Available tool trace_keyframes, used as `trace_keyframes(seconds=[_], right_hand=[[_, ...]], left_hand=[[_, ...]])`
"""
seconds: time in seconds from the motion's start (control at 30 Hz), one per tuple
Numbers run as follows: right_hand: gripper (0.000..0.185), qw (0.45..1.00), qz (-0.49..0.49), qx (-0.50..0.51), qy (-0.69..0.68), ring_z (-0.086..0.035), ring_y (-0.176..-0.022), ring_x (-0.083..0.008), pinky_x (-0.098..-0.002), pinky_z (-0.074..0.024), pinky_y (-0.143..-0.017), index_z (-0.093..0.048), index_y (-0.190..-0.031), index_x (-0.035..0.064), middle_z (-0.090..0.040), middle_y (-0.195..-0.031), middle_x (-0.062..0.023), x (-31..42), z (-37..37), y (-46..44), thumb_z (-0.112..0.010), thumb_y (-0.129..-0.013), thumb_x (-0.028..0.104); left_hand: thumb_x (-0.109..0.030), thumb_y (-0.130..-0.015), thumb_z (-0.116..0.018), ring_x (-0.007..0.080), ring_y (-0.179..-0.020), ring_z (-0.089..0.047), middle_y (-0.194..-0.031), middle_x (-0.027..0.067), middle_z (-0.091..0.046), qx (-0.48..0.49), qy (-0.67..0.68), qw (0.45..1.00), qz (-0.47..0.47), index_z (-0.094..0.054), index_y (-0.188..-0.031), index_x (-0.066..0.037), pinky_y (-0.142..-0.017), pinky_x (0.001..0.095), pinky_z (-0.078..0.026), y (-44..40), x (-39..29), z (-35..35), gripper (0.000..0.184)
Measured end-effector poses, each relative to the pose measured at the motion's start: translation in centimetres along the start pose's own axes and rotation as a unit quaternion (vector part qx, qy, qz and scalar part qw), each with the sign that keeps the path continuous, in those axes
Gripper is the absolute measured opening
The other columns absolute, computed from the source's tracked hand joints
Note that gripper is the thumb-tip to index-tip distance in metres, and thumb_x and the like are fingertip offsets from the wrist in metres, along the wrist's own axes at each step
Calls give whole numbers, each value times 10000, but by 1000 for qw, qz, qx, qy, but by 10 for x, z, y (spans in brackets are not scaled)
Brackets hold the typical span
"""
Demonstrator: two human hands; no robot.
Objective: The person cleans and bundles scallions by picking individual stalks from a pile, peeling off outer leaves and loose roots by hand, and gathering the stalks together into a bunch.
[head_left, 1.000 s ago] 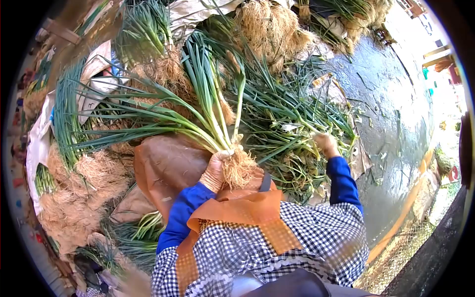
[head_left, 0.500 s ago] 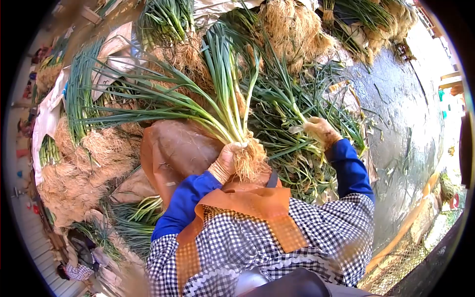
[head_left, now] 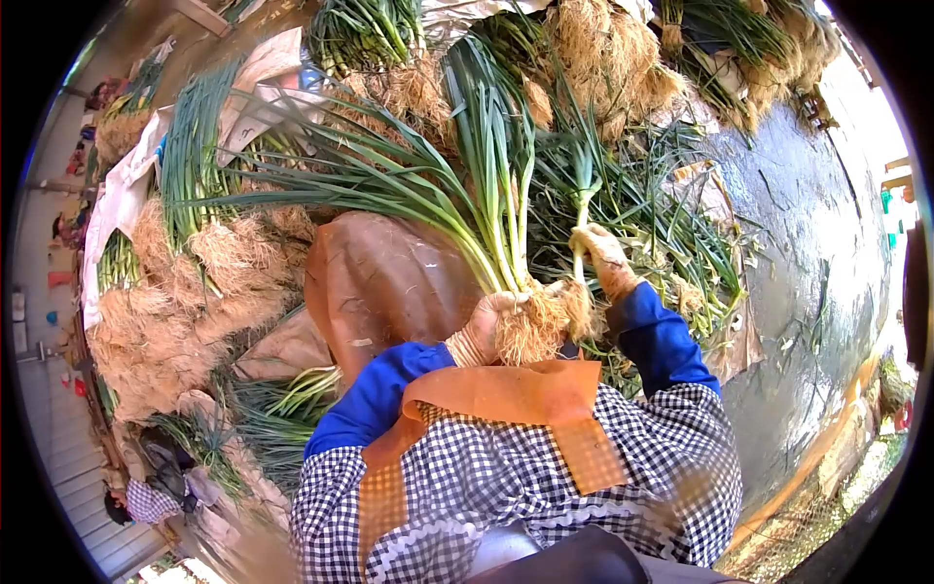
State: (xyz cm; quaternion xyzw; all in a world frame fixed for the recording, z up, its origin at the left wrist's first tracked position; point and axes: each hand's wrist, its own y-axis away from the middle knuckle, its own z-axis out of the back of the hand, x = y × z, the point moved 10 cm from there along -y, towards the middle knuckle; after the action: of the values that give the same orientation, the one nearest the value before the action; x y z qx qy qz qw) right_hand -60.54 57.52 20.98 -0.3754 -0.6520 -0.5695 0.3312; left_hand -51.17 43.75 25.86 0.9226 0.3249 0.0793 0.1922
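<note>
My left hand (head_left: 484, 323), in a pale glove, is closed around the white stalks of a bunch of green onions (head_left: 494, 238). Their leaves fan up and to the left, and tan roots (head_left: 530, 333) hang out below the fist. To its right, my gloved right hand (head_left: 605, 261) grips a single green onion (head_left: 584, 202) by its white stem, held upright. That onion's root end sits beside the roots of the bunch. An orange-brown apron (head_left: 384, 273) covers my lap under the bunch.
Loose green onions and stripped leaves (head_left: 671, 229) lie in a heap at right. Rooted bundles (head_left: 185, 292) are stacked at left, with more bundles (head_left: 608, 63) at the top. A wet grey floor (head_left: 817, 292) runs along the right; another person (head_left: 154, 506) appears lower left.
My right hand has moved left and brought a single green onion out of the heap, upright next to the bunch. In the view, the bunch and left hand have shifted slightly right.
</note>
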Motion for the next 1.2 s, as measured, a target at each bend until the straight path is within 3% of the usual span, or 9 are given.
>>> trace_keyframes(seconds=[0.23,0.37,0.5,0.63,0.7,0.83,0.93,1.0,1.2], right_hand=[[336,981,105,149,72,-496,-872,-104,-252,-418,-771,-530,-1059,25,-564,-957,-53,19,-78,34,-549,-884,311],[357,939,-127,255,190,-530,-680,-127,-276,-444,-627,-589,-891,3,-595,-764,-12,-26,-61,83,-479,-920,342],[214,926,49,204,313,-453,-526,-79,-257,-381,-473,-609,-763,18,-501,-579,-22,31,-51,113,-599,-856,211],[203,919,-61,201,334,-411,-501,-58,-252,-349,-448,-650,-740,64,-463,-540,8,34,-30,122,-598,-863,217],[240,843,190,250,437,-423,-497,-47,-242,-362,-451,-659,-761,42,-475,-517,14,70,-46,133,-594,-868,246],[266,939,-161,53,300,-576,-572,-132,-261,-483,-553,-670,-969,47,-653,-762,-75,-39,167,83,-632,-810,257],[356,655,197,-52,728,-615,-756,-212,-319,-498,-703,-592,-1139,148,-629,-993,-118,74,89,61,-635,-790,197],[404,836,225,-53,498,-609,-849,-240,-334,-482,-769,-554,-1180,148,-601,-1090,-86,131,-3,43,-627,-790,222],[320,614,518,201,561,-590,-779,-272,-358,-478,-671,-624,-983,82,-617,-873,-96,128,-171,-14,-641,-763,314]], left_hand=[[-35,-766,-547,277,-916,-601,-1001,168,-611,-76,-15,997,8,-536,-1048,23,-874,422,-473,-4,2,18,288],[-42,-754,-544,323,-982,-572,-1171,195,-529,-16,11,999,-36,-480,-1118,37,-889,471,-458,-9,-16,30,378],[-90,-757,-552,366,-1032,-539,-1225,209,-481,70,11,997,-25,-461,-1174,15,-884,535,-438,6,-3,-25,439],[-116,-767,-533,354,-1027,-542,-1160,221,-526,82,-41,996,-9,-452,-1181,79,-918,491,-422,7,3,-28,465],[-63,-782,-501,362,-1051,-529,-1156,246,-522,75,6,996,38,-459,-1164,56,-907,484,-444,9,5,-24,402],[-54,-777,-514,344,-1010,-562,-1065,225,-581,82,79,993,28,-525,-1097,90,-935,438,-426,56,-42,-36,351],[-22,-769,-528,293,-953,-594,-1010,184,-608,-24,-43,999,-15,-548,-1067,68,-876,399,-471,55,-48,4,313],[-20,-784,-520,318,-978,-582,-1091,216,-564,-31,-54,998,-19,-495,-1130,69,-870,425,-476,57,-50,14,359],[-50,-768,-513,310,-926,-592,-1139,230,-535,13,-118,986,-118,-354,-1267,78,-852,434,-485,103,-84,-28,539]])
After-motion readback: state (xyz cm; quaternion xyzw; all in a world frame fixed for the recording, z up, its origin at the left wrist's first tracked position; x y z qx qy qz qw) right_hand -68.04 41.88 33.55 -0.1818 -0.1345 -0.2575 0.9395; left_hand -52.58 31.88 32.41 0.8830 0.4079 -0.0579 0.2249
